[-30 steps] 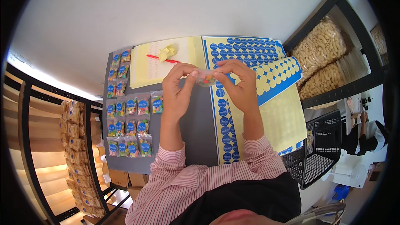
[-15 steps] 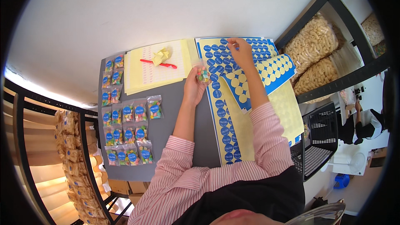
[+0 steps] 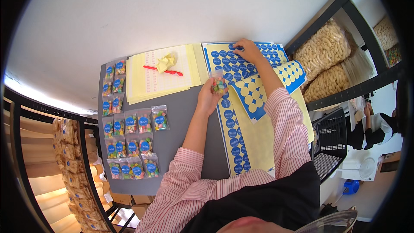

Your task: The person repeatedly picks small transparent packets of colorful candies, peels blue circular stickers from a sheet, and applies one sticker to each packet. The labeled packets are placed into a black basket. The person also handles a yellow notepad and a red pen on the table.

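Note:
My left hand [image 3: 208,99] is closed around a small clear bag of colourful candies [image 3: 219,85], tilted up over the near-left part of the sticker sheet. My right hand [image 3: 250,53] reaches to the far edge of the sheet of round blue stickers [image 3: 235,140]. Its thumb and forefinger are bent together at one of the stickers; whether one is lifted between them is too small to tell. Under my right forearm a partly used sheet [image 3: 252,99] curls over, showing pale round gaps. On the left, labelled candy bags [image 3: 143,123] lie in rows.
Yellowish printed sheets [image 3: 138,80] lie at the far left, bearing a red pen [image 3: 163,70] and crumpled yellow paper [image 3: 166,63]. A black crate [image 3: 330,133] and a rack with bags of pale puffed snacks [image 3: 323,45] stand right. Another person [image 3: 375,129] works at far right.
My left hand and the candy bag have shifted right, closer to the curled sheet. My right hand has lowered slightly onto the stickers, its fingertips bent closer to the sheet.

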The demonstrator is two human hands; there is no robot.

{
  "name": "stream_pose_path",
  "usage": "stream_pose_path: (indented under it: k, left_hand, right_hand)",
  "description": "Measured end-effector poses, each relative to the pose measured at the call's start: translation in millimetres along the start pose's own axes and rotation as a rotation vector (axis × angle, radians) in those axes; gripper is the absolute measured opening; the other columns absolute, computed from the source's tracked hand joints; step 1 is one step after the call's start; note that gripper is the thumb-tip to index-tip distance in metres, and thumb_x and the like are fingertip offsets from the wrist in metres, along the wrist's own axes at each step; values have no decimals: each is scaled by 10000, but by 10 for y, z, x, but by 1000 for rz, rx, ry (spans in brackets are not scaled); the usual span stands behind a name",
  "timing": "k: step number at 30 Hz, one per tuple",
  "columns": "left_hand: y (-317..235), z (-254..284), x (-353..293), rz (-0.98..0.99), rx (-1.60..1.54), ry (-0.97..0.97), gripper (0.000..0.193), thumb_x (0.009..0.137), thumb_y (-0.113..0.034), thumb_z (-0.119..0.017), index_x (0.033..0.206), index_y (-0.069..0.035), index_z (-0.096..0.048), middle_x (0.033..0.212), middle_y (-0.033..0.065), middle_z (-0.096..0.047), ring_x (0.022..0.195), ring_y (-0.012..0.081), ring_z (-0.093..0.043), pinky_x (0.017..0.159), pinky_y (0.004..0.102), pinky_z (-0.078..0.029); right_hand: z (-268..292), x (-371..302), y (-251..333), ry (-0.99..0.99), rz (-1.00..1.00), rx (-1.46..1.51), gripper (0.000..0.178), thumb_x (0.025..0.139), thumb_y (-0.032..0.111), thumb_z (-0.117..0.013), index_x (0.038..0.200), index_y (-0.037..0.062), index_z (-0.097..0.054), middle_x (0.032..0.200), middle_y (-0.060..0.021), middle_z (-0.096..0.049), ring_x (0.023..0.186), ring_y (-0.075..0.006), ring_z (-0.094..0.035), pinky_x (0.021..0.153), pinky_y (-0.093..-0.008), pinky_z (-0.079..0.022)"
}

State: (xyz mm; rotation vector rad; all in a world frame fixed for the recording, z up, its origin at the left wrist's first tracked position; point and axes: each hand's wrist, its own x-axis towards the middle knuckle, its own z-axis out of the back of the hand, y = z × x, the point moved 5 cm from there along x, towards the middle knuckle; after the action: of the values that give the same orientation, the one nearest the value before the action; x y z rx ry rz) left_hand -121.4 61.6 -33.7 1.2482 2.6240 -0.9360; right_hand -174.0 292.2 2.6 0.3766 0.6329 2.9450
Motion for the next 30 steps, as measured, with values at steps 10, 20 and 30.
stream_pose_path:
  k: [10, 20, 30]
  left_hand:
    - [-19, 38, 14, 7, -31, 19, 412, 969, -265, -297, 1276, 7, -335, 1219, 121, -460, 1167, 236, -432, 976, 439, -365]
    - [-47, 2, -9, 13, -25, 16, 420, 968, -266, -296, 1286, 8, -327, 1234, 123, -458, 1166, 238, -435, 955, 429, -383]
    - [-27, 28, 32, 13, -49, 31, 412, 963, -259, -311, 1274, 9, -342, 1241, 130, -461, 1160, 245, -434, 944, 430, -387]
  right_hand:
    - [-11, 14, 91, -43, 75, -113, 165, 781, 228, -613, 889, 110, -653, 946, -66, -586, 924, -254, -552, 800, -366, -458]
    - [-59, 85, 81, -59, 2, -107, 168, 780, 206, -583, 916, 120, -634, 933, -49, -571, 934, -234, -549, 784, -350, -469]
    - [-73, 157, 43, -119, 25, -46, 76, 771, 125, -565, 825, 88, -604, 882, -76, -576, 852, -275, -566, 732, -382, -465]
